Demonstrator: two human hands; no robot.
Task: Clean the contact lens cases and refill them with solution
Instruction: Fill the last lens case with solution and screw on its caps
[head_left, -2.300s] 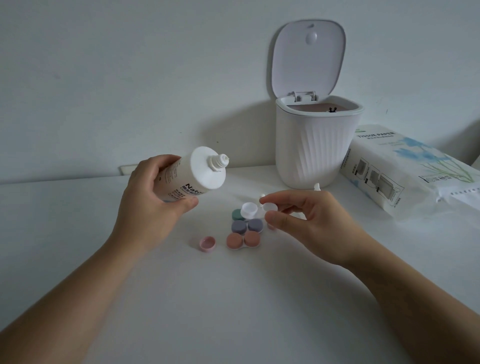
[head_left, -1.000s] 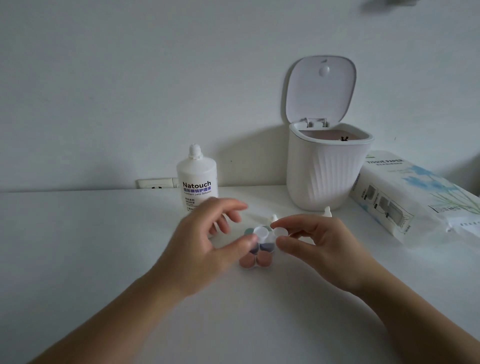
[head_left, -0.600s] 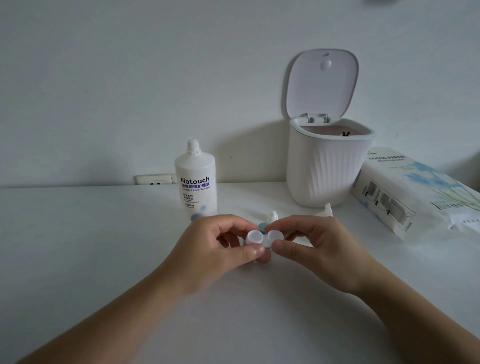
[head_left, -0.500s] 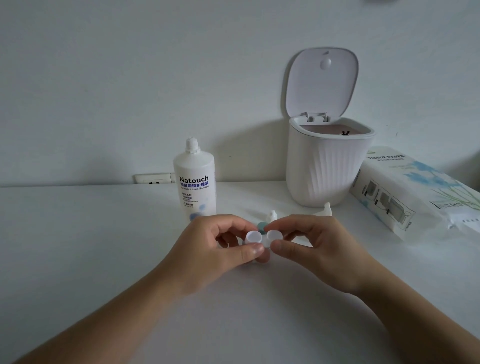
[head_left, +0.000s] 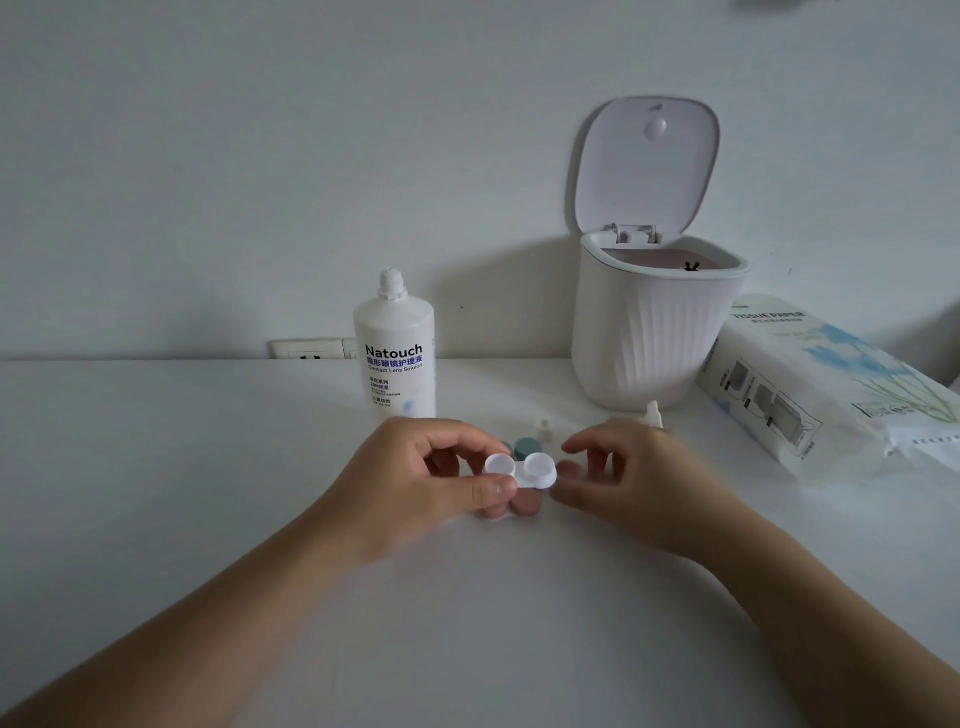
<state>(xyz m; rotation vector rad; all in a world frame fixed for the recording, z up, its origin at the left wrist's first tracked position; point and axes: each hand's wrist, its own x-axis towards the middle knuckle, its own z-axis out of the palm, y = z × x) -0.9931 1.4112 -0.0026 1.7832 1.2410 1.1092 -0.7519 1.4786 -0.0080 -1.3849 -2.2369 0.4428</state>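
A white two-well contact lens case (head_left: 521, 469) is lifted just above the table, pinched at its left well by my left hand (head_left: 415, 480). My right hand (head_left: 631, 475) sits right beside the case's right well with its fingers spread; whether a fingertip still touches it I cannot tell. Under the case lie a pink-red case (head_left: 525, 507) and, behind it, a green case (head_left: 527, 448), both partly hidden. The white Natouch solution bottle (head_left: 395, 358) stands upright behind my left hand, nozzle uncapped. A small white cap (head_left: 544, 425) rests on the table beyond the cases.
A white ribbed bin (head_left: 652, 338) with its lid up stands at the back right. A tissue paper pack (head_left: 826, 384) lies to its right. A small white pointed piece (head_left: 652, 413) shows behind my right hand. A wall socket (head_left: 311, 349) is behind the bottle.
The bottle went from my left hand to standing on the table. My left hand then took the white case, and my right hand's fingers have now loosened from its right end.
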